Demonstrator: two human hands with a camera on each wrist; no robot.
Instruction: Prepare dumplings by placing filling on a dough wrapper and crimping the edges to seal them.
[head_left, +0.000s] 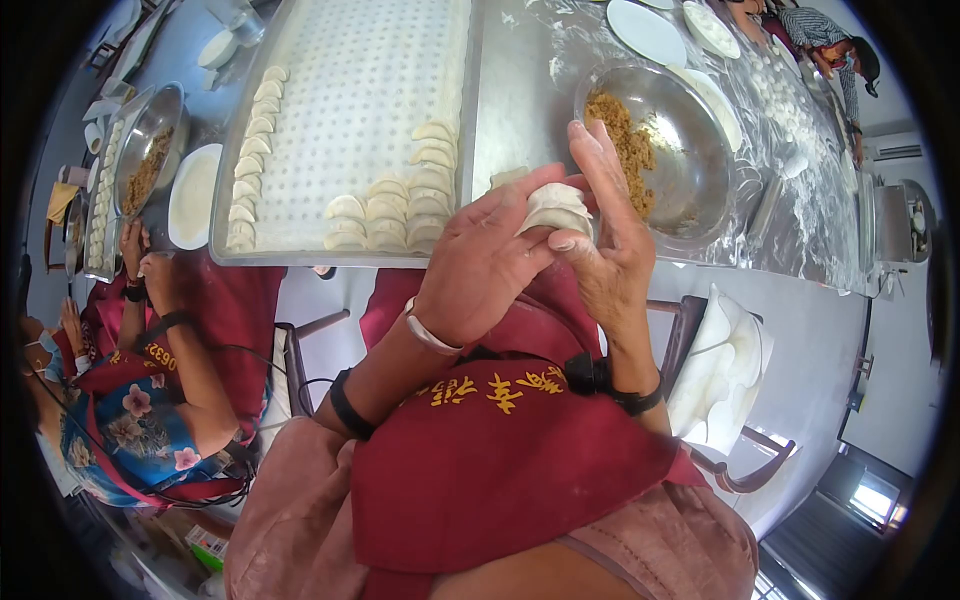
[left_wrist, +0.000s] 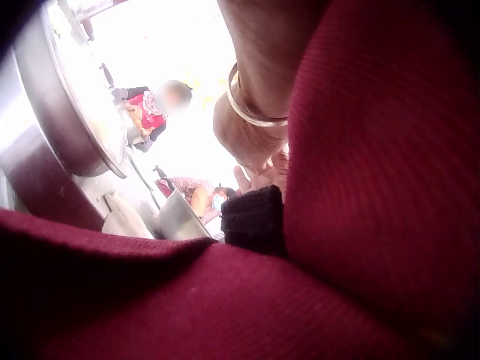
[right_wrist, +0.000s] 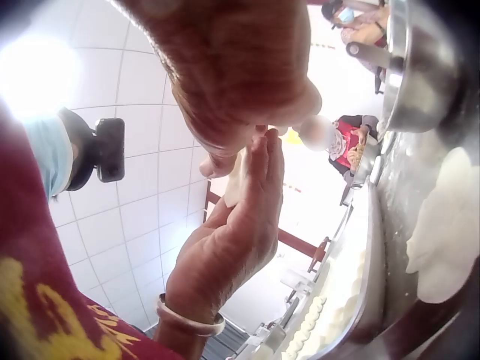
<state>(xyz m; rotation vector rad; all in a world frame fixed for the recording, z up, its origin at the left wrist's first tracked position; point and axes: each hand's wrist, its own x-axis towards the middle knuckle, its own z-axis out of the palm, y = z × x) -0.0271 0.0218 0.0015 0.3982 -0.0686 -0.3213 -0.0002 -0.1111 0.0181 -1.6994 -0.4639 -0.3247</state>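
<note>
White dumpling (head_left: 557,208) pinched by left hand (head_left: 480,262), right hand (head_left: 615,235); brown filling (head_left: 632,138), head view only

From where I stand, the person's two bare hands come together in front of the body, at twelve o'clock. The left forearm (head_left: 383,378) slants toward one o'clock, and the left hand (head_left: 482,250) continues this line, its thumb bent inward in a pinch. The right forearm (head_left: 630,350) rises almost straight to twelve. The right hand (head_left: 618,232) also pinches, with thumb (head_left: 574,244) turned to ten o'clock, while its longer fingers (head_left: 597,155) stretch nearly straight toward eleven.
</note>
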